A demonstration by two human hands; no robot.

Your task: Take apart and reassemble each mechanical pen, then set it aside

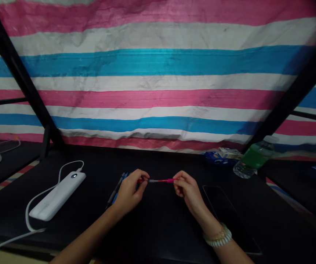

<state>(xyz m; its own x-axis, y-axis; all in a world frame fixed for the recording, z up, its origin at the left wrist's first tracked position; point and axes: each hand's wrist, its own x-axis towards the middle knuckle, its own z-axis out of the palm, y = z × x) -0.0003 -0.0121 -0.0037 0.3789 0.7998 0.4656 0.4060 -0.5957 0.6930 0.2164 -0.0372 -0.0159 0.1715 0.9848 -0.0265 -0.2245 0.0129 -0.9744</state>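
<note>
A slim red pen (160,180) with a clear middle section is held level above the black tabletop, stretched between both hands. My left hand (131,190) pinches its left end between thumb and fingers. At the pink right end, my right hand (186,189) has its fingertips closed on the pen. Just left of my left hand lie a dark pen (115,191) and a blue item partly hidden behind that hand. A black phone (226,209) lies flat to the right, partly behind my right forearm, which wears a pale beaded bracelet.
On the black table (91,227), a white power bank (57,198) with a white cable (29,209) lies at left. A blue packet (217,158) and a tilted bottle with green liquid (254,159) are at back right. Black frame bars flank a striped sheet (158,62).
</note>
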